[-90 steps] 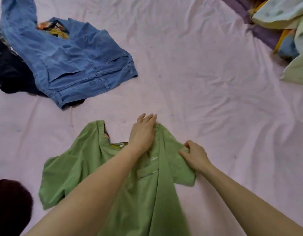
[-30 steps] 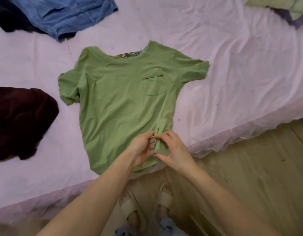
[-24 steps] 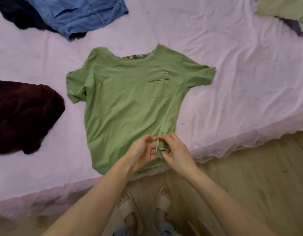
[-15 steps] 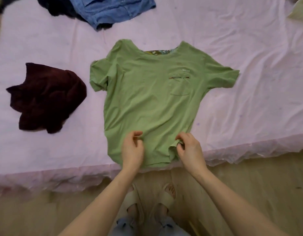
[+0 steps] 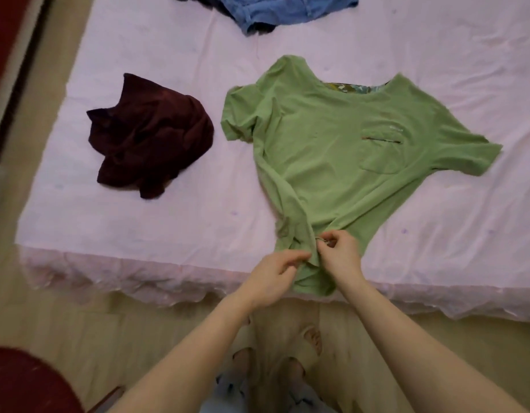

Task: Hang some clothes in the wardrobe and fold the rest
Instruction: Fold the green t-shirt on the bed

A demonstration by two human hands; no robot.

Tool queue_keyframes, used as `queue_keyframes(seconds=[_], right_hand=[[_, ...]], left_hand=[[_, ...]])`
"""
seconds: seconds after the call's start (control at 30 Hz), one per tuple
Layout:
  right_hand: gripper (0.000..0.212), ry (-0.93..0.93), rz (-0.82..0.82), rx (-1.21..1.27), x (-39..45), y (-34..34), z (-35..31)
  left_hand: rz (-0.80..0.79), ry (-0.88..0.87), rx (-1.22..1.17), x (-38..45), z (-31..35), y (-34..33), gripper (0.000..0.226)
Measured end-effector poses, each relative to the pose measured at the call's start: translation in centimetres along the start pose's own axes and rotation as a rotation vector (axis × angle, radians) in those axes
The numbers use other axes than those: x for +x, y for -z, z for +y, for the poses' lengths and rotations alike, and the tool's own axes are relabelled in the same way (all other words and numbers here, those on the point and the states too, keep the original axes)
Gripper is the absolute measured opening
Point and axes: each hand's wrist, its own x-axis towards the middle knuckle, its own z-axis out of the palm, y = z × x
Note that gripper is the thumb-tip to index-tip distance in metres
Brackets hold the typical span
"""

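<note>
— Both hands are down at the hem: the right hand (image 5: 339, 253) pinches a bunched bit of the green T-shirt (image 5: 332, 162), and the left hand (image 5: 271, 278), fingers curled, nips the fabric just beside it.

— Where's the shirt lying?

— Face up on the pink bed (image 5: 174, 219), hem over the near edge, the maroon garment (image 5: 147, 135) apart to its left. Looks like smoothing before folding; next, I'd guess, that hem needs pulling flat.
</note>
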Motion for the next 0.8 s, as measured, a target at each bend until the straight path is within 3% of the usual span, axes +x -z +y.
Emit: queue_keyframes(seconds=[0.07, 0.17, 0.37, 0.53, 0.7, 0.8], right_hand=[[0.011, -0.058, -0.026, 0.067, 0.1, -0.1, 0.1], [0.023, -0.069, -0.065, 0.125, 0.4, -0.3, -0.5], [0.006, -0.089, -0.036, 0.029, 1.2, -0.6, -0.7], [0.012, -0.15, -0.082, 0.126, 1.8, -0.7, -0.5], [0.038, -0.158, -0.037, 0.204, 1.3, 0.7, -0.5], [0.033, -0.15, -0.017, 0.225, 0.4, 2.2, -1.0]], left_hand=[[0.027, -0.048, 0.148, -0.2, -0.5, -0.5, 0.044], [0.191, -0.074, 0.206, -0.1, -2.0, -0.4, 0.036], [0.469, -0.027, 0.317, 0.6, -3.2, 0.0, 0.037], [0.309, 0.046, 0.355, 2.9, -3.2, 0.4, 0.059], [0.418, -0.028, 0.228, 3.6, -2.0, 1.5, 0.026], [0.457, -0.124, 0.072, 2.1, -0.6, 2.0, 0.015]])
